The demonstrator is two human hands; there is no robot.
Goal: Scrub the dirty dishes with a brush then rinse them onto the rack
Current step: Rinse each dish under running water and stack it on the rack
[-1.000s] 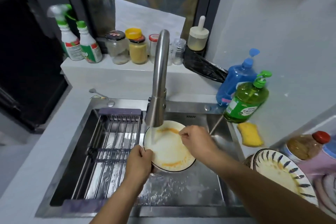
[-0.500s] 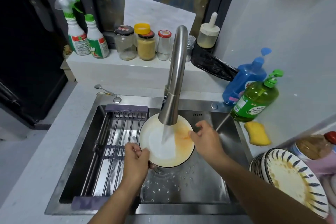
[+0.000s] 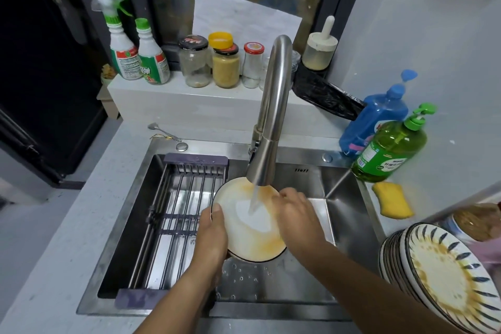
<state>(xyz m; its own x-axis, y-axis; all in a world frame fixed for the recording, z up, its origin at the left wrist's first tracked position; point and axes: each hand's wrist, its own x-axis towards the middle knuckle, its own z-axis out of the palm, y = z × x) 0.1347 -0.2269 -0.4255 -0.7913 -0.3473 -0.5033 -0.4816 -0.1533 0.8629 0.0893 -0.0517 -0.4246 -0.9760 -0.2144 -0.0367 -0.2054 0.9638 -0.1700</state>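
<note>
Head view of a sink [image 3: 344, 206] during rinsing. One white plate [image 3: 252, 228], smeared orange round its rim, is held tilted over the sink's middle, its face turned up toward the one faucet [image 3: 267, 127], whose stream strikes the plate's centre. The left hand [image 3: 214, 236] grips the plate's left edge, thumb curled over the rim and fingers hidden beneath; the right hand [image 3: 294, 214] lies on the plate's right edge, fingers bent on its face, though whether it holds a brush or only rubs cannot be told, since no brush is visible. The deciding relation: the one drying rack [image 3: 173, 214] spans the sink's left half, directly left of the plate and just beside the gripping left hand, which is therefore the nearer hand for the transfer; the rack's bars run from the sink's near edge to its far edge, so a plate would probably stand across them. Orange residue remains on the far and near right portions of the plate, suggesting rinsing is incomplete. A stack of dirty plates [image 3: 444, 276], blue-striped at the rim, leans on the counter by the sink's near right corner; their exact count is unclear, apparently at least five. One yellow sponge [image 3: 393, 199] lies on the counter at the sink's right edge, with two pump bottles, one green [image 3: 390, 152] and one blue [image 3: 374, 122], by the far right corner.
</note>
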